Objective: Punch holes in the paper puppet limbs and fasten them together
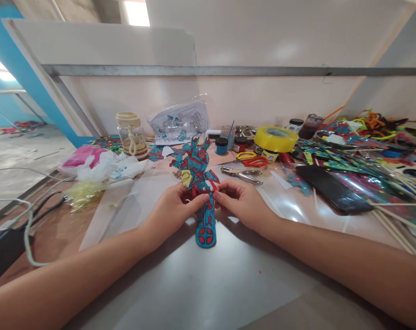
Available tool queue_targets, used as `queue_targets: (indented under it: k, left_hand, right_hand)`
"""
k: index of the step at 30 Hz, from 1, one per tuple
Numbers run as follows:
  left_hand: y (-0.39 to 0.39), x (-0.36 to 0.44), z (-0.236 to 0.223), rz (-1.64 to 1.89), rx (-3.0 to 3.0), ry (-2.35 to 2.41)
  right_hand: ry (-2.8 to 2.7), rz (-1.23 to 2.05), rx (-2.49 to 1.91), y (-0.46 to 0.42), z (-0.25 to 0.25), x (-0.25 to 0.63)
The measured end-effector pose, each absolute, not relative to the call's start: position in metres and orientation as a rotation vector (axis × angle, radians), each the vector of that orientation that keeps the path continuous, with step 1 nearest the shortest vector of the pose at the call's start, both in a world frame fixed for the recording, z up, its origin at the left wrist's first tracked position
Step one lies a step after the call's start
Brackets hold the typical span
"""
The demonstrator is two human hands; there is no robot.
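Note:
Between my two hands a painted cut-out puppet figure [198,167], blue and red with black lines and a yellow patch, is held above the table. A long blue piece with a red rounded end [205,231] hangs down from it toward me. My left hand [180,201] pinches the figure's middle from the left, thumb in front. From the right, my right hand [237,199] grips the same part with thumb and fingers, close to a small red strip [214,187]. Fingers behind the figure are hidden.
Behind the hands lie scissors [252,160], a metal hole punch [242,174], paint jars [221,145] and a yellow tape roll [276,138]. A black phone [333,189] and several sticks [396,229] are at right. At left are plastic bags [91,165], cables [29,211] and a jar [131,135].

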State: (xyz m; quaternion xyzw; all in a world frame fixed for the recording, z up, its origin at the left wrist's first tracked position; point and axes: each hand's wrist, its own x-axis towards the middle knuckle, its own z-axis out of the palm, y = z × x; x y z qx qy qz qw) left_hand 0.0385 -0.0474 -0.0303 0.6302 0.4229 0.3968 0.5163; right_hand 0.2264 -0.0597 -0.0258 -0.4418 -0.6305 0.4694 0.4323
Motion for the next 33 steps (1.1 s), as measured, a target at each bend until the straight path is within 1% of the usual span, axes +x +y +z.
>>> queue_targets:
  k: [6, 12, 25, 33]
  left_hand:
    - [-0.047, 0.037, -0.031, 0.959, 1.657, 1.077]
    - [-0.043, 0.035, -0.033, 0.920, 1.628, 1.086]
    - [-0.041, 0.036, -0.030, 0.911, 1.390, 1.033]
    - [-0.040, 0.036, -0.032, 0.918, 1.410, 1.030]
  right_hand:
    - [-1.533, 1.250, -1.133, -0.058, -0.021, 0.229]
    - [-1.552, 1.323, -1.165, -0.052, -0.015, 0.233]
    - [-1.659, 1.208, -1.179, -0.052, -0.014, 0.233]
    - [-1.637, 1.237, -1.195, -0.052, -0.016, 0.233]
